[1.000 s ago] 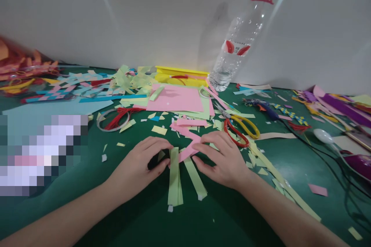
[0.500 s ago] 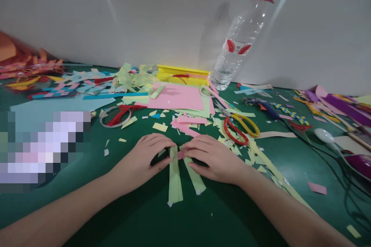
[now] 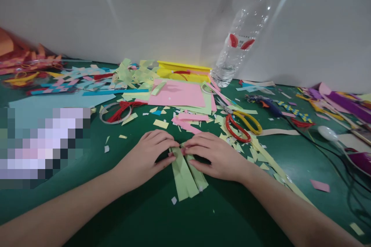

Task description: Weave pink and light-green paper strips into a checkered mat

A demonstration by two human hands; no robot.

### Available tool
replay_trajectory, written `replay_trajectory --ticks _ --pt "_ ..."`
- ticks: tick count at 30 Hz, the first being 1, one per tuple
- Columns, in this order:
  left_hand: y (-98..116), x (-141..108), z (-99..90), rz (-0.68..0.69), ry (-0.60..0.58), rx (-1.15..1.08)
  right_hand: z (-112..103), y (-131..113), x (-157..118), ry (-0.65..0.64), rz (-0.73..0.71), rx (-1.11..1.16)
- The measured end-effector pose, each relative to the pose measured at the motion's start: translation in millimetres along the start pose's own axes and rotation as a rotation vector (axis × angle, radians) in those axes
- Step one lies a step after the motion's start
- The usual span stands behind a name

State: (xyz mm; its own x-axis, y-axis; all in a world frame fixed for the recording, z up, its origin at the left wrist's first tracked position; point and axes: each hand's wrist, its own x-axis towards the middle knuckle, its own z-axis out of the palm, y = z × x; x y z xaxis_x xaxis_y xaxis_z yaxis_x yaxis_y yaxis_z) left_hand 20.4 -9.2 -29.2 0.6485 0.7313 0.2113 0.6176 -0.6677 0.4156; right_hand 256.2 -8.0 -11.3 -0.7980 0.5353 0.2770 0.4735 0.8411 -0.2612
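Light-green paper strips (image 3: pixel 184 175) hang down toward me, their upper ends between my two hands. My left hand (image 3: pixel 155 150) is closed in a pinch at the top of the left strips, thumb below and fingers above. Opposite it, my right hand (image 3: pixel 214 156) pinches the upper end of the right strips, its thumb over them. A bit of pink paper (image 3: pixel 182 150) shows between the fingertips; how it joins the green strips is hidden. Just beyond the hands are folded pink strips (image 3: pixel 189 119) and scissors (image 3: pixel 237 127) with one red and one yellow handle.
A clear bottle (image 3: pixel 243 34) leans against the grey wall at the back. Pink sheets (image 3: pixel 176 93), a tape ring (image 3: pixel 116 114) with red cord, and scattered paper scraps cover the green table. A glue gun (image 3: pixel 268 108) with a black cable and a white spoon (image 3: pixel 327 133) lie right.
The left green strips have swung right and now lie against the right ones, partly over them. Both hands stay close together at the strips' upper ends. The view has shifted slightly.
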Motion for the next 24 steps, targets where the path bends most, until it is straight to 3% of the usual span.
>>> replay_trajectory --ticks 8,13,24 --pt "-0.8 -0.8 -0.1 -0.012 -0.016 -0.010 0.9 -3.8 0.3 0.052 -0.041 -0.056" --pt "-3.3 -2.5 1.8 -0.049 0.010 -0.055 -1.9 -4.5 2.2 -0.047 -0.165 -0.065" --pt "-0.3 -0.6 -2.0 -0.036 -0.007 -0.088 -1.9 -1.5 0.1 -0.016 -0.152 -0.076"
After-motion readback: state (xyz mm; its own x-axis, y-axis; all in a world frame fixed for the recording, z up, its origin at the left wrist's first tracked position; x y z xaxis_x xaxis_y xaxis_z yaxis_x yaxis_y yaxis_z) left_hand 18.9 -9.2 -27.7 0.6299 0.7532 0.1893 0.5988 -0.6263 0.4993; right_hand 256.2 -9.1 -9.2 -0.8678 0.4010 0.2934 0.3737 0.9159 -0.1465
